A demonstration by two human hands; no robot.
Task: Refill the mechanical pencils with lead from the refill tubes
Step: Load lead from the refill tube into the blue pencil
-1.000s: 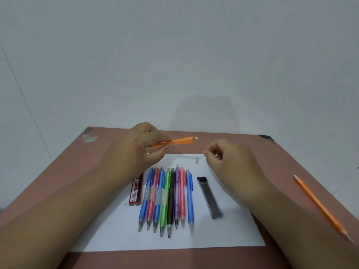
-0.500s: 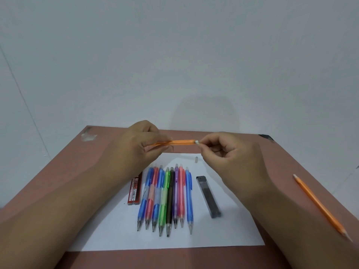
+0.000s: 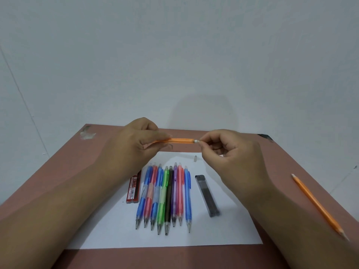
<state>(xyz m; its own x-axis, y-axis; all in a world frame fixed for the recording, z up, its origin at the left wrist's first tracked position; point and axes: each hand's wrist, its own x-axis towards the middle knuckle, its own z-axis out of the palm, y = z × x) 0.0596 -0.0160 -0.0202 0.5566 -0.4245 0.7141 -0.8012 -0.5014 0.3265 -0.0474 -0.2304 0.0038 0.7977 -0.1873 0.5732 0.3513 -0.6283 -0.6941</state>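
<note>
A single head-worn camera is looking forward and down from the near edge of the brown table (image 3: 58, 171), facing the pale wall (image 3: 174, 55) that is filling the upper half of the view. It is sitting close: both forearms are entering from the bottom corners, and the left hand (image 3: 134, 144) and right hand (image 3: 229, 154) are meeting near the table's far edge. The wide lens is bending the table's side edges outward.
</note>
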